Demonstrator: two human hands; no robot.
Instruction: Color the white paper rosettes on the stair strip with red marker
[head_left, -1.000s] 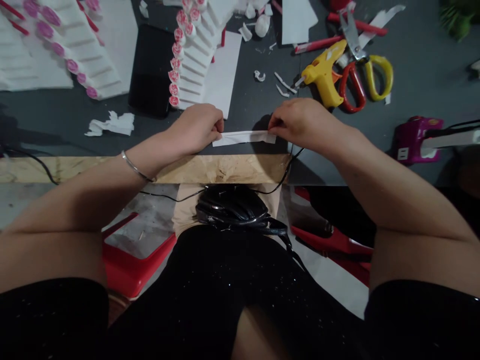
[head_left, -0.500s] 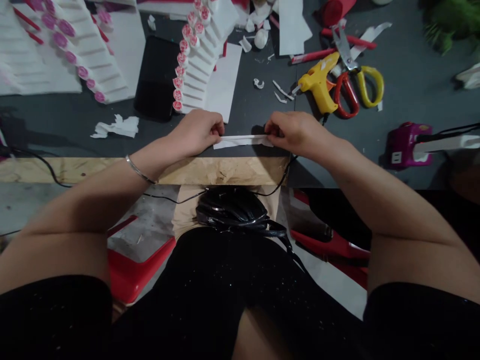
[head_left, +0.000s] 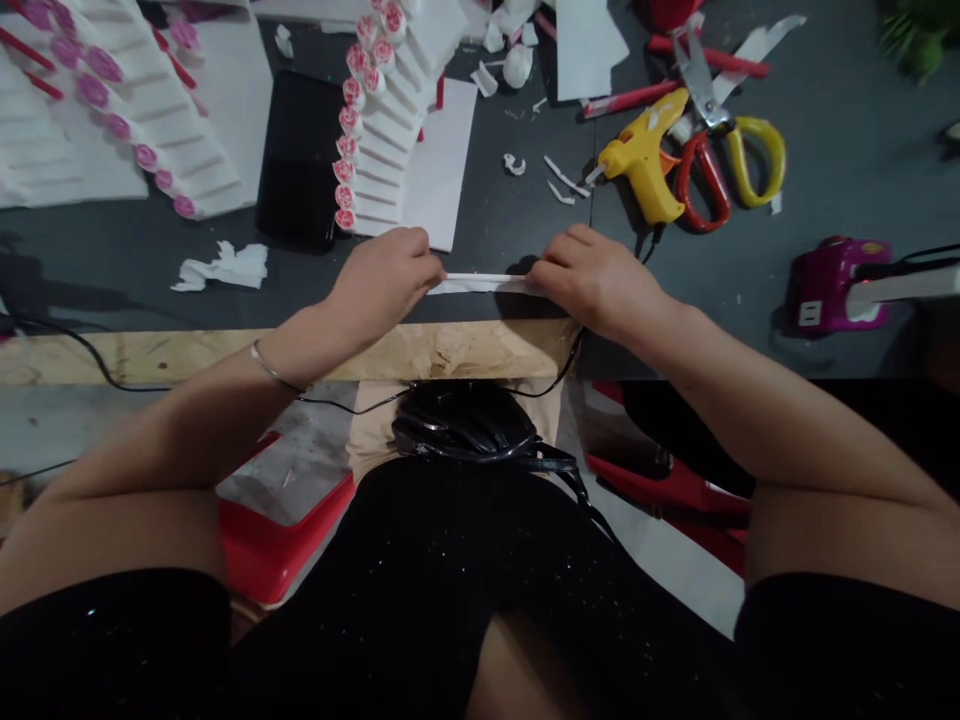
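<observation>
A narrow white paper strip [head_left: 486, 284] lies along the near edge of the dark tabletop, its upper edge rolled or folded over. My left hand [head_left: 391, 272] is closed on its left end, the fingertips pressed together there. At the right end my right hand [head_left: 592, 272] pinches it the same way; the fingertips are partly hidden behind the knuckles. Just beyond my left hand stands a stepped white paper piece [head_left: 390, 165] edged with pink-and-white rosettes [head_left: 346, 145], resting on a white sheet [head_left: 444, 170].
Right of centre lie a yellow glue gun [head_left: 643, 165] and scissors [head_left: 705, 110] with red and yellow handles. A purple plug adapter [head_left: 840, 285] is at far right. On the left are a black phone-like slab [head_left: 298, 160], crumpled paper [head_left: 225, 267] and a purple-rosetted paper piece [head_left: 176, 130].
The paper strip looks narrower, its upper edge now rolled or folded further toward me. Both hands have turned slightly over it, still at its ends. The whole view has shifted a little.
</observation>
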